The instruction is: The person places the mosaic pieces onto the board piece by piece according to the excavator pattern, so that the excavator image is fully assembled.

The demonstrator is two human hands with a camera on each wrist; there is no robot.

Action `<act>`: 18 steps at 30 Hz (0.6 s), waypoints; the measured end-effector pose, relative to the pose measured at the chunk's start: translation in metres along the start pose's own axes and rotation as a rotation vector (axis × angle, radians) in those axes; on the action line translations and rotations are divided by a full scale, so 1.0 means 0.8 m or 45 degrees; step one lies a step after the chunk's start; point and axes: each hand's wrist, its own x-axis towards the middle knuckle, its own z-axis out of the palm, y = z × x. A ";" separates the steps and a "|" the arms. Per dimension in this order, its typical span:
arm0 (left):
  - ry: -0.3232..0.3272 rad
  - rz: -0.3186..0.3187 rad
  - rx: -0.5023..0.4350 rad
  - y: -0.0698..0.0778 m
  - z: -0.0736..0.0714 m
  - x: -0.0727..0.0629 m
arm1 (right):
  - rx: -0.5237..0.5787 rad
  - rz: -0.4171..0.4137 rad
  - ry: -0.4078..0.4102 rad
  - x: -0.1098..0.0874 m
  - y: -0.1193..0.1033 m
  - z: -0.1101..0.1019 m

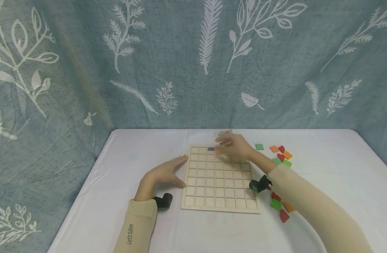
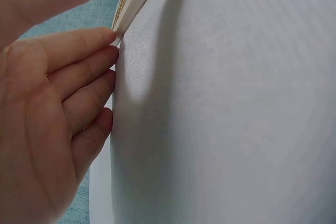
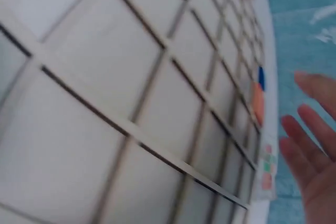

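Observation:
A pale wooden grid board [image 1: 219, 192] lies flat on the white table. Along its left edge rests my left hand [image 1: 163, 173], fingers and thumb extended; in the left wrist view the straight fingertips [image 2: 107, 53] meet the table beside the board's rim. Over the board's far edge hovers my right hand [image 1: 236, 146], its fingers loosely spread and holding nothing. Two pieces occupy the far row: a blue one [image 1: 210, 149] and, just right of it, an orange square [image 3: 258, 102] partly behind my hand in the head view.
Beyond the board lies a small card with colored squares [image 3: 268, 169]. A green square [image 1: 259, 147] sits to the right. Several orange, red and green pieces are scattered there, some near the red quarter-round piece [image 1: 284, 215]; my right forearm hides part. A leaf-print curtain [image 1: 187, 70] hangs behind.

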 end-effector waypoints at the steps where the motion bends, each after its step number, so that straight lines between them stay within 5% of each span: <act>1: 0.001 0.001 0.003 0.000 0.000 0.000 | 0.036 -0.008 -0.026 -0.001 0.001 -0.004; 8: 0.004 0.000 0.006 0.000 0.001 0.002 | 0.189 -0.035 -0.225 -0.016 0.006 -0.031; 18: -0.006 0.018 0.013 -0.002 -0.001 0.000 | 0.162 0.086 -0.214 -0.055 0.008 -0.061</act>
